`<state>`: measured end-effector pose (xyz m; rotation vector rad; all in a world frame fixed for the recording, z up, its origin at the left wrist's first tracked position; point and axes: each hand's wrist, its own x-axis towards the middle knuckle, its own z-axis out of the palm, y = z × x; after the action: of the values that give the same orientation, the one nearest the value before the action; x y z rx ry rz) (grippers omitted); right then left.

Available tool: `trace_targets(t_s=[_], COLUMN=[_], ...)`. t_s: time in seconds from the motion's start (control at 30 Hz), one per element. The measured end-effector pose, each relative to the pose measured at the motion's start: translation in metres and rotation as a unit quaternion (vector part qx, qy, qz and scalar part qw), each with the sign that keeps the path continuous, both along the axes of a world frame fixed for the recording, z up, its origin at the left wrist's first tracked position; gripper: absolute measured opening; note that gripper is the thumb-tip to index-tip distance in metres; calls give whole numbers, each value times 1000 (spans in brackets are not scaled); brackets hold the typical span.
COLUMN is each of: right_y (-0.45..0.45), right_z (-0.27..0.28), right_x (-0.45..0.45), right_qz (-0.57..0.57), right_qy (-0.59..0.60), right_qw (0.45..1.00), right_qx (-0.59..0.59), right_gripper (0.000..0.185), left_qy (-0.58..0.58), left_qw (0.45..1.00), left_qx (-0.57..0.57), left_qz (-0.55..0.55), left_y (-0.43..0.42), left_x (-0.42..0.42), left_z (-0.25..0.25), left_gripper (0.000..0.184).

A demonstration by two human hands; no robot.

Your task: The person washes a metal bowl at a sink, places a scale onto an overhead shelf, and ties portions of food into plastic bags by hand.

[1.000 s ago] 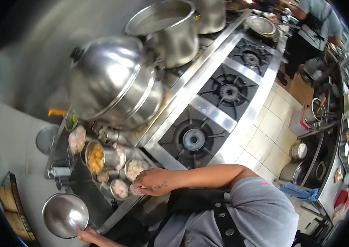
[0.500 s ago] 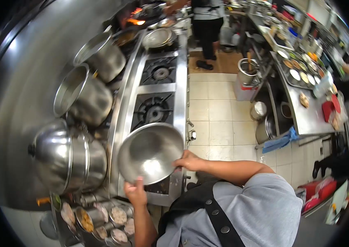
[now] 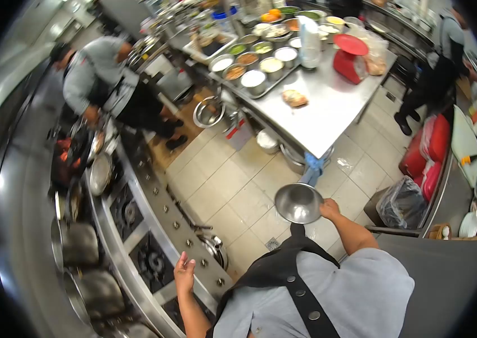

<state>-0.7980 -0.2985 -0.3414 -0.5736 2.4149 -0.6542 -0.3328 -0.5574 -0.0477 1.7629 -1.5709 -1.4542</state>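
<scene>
A metal bowl (image 3: 296,201) was in the right hand (image 3: 330,209), just right of the frame's centre.

The right hand pinched the bowl's rim at its right side, over the tiled floor (image 3: 216,174). The left hand (image 3: 184,273), lower left of centre, was loosely spread, thumb apart from the fingers, beside the stove (image 3: 136,238). Toward the upper right, a steel table (image 3: 323,121) bore a red scale (image 3: 348,69) and filled containers (image 3: 253,81); a co-worker (image 3: 100,79) stood at the upper left.
</scene>
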Motion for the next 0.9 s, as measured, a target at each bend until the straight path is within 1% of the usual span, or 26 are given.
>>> trace_targets(t_s=[0.03,0.07,0.13,0.2,0.23,0.3,0.37,0.4,0.43,0.5,0.53,0.6,0.67,0.7,0.8,0.83,0.9], right_y=[25,44,89,106,109,134,147,156,153,147,150,152,155,159,169,172,174], right_z=[-7,-6,21,88,107,71,50,35,37,57,63,86,92,91,79,69,34], right_x=[-20,-38,-55,-66,-71,-83,-87,-91,-92,-98,-104,-116,-135,-151,-214,-240,-296], right_qz=[-1,-51,-150,-266,-319,-402,-452,-495,-533,-603,-604,-608,-624,-621,-605,-593,-597], right_qy=[34,26,6,-65,-99,-105,-97,-131,-123,-104,-116,-130,-137,-124,-91,-81,-38], right_qw=[999,998,985,957,938,909,887,857,830,767,762,750,726,734,761,776,773], right_qx=[14,37,89,92,90,35,2,-63,-107,-193,-204,-227,-255,-245,-214,-201,-210], right_gripper=[38,39,42,43,43,40,38,33,32,30,26,28,28,27,26,27,28], left_qy=[-9,-14,8,30,19,-4,13,15,19,19,10,-13,47,77,54,80,128], left_qw=[999,996,990,980,971,946,907,889,867,858,857,848,879,891,885,858,797], left_qx=[4,-9,22,59,72,100,57,67,73,106,74,7,-48,-74,-160,-217,-318], left_qz=[-33,-84,-137,-186,-229,-309,-417,-453,-492,-502,-509,-531,-473,-442,-434,-459,-497], left_y=[-14,-28,-50,-69,-76,-78,-68,-59,-51,-34,-34,-35,-46,-46,-31,-19,27], left_x=[-32,-59,-112,-160,-184,-239,-292,-318,-348,-389,-400,-424,-439,-451,-510,-537,-597], left_z=[-3,-14,-33,-66,-82,-114,-159,-170,-177,-190,-188,-162,-131,-116,-68,-53,-34], left_gripper=[58,58,58,62,63,67,72,73,74,68,62,50,35,28,19,19,20])
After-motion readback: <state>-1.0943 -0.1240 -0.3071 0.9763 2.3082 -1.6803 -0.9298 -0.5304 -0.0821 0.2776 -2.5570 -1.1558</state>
